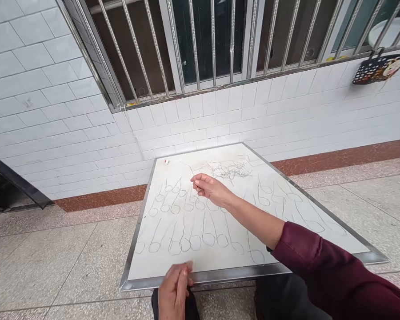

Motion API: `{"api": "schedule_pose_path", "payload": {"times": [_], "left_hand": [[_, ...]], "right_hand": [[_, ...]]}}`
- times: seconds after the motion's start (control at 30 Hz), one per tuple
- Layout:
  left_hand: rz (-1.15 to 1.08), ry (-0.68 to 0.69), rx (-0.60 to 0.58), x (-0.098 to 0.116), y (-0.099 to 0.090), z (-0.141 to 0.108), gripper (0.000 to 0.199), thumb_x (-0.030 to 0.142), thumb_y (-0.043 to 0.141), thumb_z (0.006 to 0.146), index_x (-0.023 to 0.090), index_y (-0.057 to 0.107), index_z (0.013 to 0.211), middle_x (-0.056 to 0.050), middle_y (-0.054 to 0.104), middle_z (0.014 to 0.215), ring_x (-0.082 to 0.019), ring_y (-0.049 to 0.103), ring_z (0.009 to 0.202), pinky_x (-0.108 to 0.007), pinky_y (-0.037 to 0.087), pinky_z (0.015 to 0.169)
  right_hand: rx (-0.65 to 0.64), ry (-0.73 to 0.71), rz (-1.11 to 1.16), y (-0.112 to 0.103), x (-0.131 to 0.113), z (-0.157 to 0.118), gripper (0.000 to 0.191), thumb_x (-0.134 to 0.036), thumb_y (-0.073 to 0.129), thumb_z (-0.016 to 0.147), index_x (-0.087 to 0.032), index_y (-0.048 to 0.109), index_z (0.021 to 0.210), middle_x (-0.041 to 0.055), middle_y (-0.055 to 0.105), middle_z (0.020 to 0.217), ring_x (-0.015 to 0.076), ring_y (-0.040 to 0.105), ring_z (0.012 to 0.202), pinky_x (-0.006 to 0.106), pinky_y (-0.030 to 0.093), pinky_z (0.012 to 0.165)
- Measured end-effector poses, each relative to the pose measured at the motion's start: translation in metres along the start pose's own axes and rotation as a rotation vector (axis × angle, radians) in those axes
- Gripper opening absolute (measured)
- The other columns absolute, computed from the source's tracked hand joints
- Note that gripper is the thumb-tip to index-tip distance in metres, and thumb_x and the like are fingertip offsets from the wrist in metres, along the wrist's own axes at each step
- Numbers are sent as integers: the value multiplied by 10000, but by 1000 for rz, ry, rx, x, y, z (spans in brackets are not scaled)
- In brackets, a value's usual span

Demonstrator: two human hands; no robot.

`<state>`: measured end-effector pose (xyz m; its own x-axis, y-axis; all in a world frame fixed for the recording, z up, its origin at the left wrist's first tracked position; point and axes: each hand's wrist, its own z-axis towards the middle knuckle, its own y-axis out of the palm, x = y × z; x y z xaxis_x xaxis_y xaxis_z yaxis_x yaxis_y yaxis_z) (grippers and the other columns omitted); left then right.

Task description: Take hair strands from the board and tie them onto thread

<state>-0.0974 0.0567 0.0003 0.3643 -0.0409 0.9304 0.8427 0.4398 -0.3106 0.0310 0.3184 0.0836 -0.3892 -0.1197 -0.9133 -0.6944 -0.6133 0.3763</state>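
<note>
Over the middle of the white board tabletop (160, 266), my right hand (210, 189) pinches a thin dark wire-like strand (190, 168) between thumb and fingertips; the strand is too fine to follow fully. My left hand (176, 284) is by the board's front edge, its fingers curled and pressed together; what they hold, if anything, does not show. Rows of thin strands with a loop at one end, such as this looped strand (195, 242), lie spread across the board. Toward the back is a tangled pile of loose strands (231, 171).
A small red-and-white object (166, 162) lies in the board's back left corner. Metal trim (240, 272) edges the board. Behind stands a white tiled wall (193, 120) with a barred window (213, 44). A patterned bag (380, 69) hangs at the right.
</note>
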Motion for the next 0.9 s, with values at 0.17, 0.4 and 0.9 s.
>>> {"api": "schedule_pose_path", "payload": {"times": [0.17, 0.4, 0.9], "left_hand": [[-1, 1, -18, 47, -8, 22, 379, 467, 604, 903, 256, 666, 1211, -86, 693, 1127, -199, 634, 797, -304, 525, 651], [-202, -65, -8, 57, -1, -9, 264, 445, 692, 827, 199, 767, 889, -69, 708, 899, -176, 588, 693, -243, 431, 543], [-301, -118, 99, 70, -4, -51, 266, 425, 730, 808, 193, 728, 937, -85, 746, 936, -167, 614, 686, -251, 432, 600]], "right_hand": [[-206, 105, -161, 59, 9, -62, 257, -390, 746, 785, -187, 666, 921, 19, 681, 793, 115, 552, 678, 246, 404, 603], [-230, 229, -174, 93, 20, -104, 250, -360, 758, 731, -177, 655, 866, 21, 707, 783, 111, 503, 633, 247, 335, 575], [-298, 266, -174, 101, 25, -144, 253, -408, 715, 786, -209, 718, 942, 18, 698, 815, 136, 468, 678, 280, 306, 663]]}}
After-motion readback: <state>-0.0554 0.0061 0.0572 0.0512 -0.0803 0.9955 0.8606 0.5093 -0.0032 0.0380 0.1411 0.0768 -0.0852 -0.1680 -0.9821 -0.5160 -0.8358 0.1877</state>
